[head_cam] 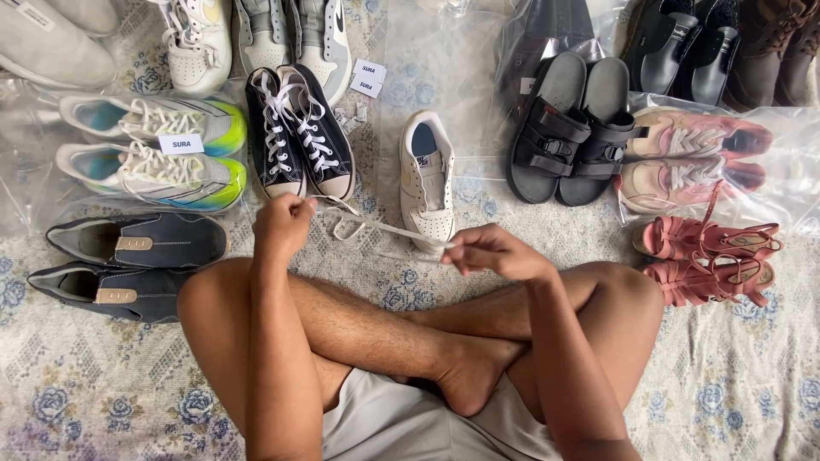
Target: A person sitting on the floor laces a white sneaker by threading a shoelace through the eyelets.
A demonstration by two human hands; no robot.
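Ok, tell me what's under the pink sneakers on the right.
The pink sneakers lie on a clear plastic bag spread over the floral cloth. What the shoes cover is hidden.

- Black high-top sneakers [297, 132] are laid far left of centre.
- Neon-soled running shoes [154, 149] are set further left.
- Black strapped sandals [574, 128] are placed far right.
- Pink strappy sandals [709, 256] are laid near right.

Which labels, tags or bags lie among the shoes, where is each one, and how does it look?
Label: small white rectangle lying on the green-and-white sneakers, far left.
Two tags: small white squares on the mat, above the black high-tops.
Clear plastic bag: under the pink sneakers, right.
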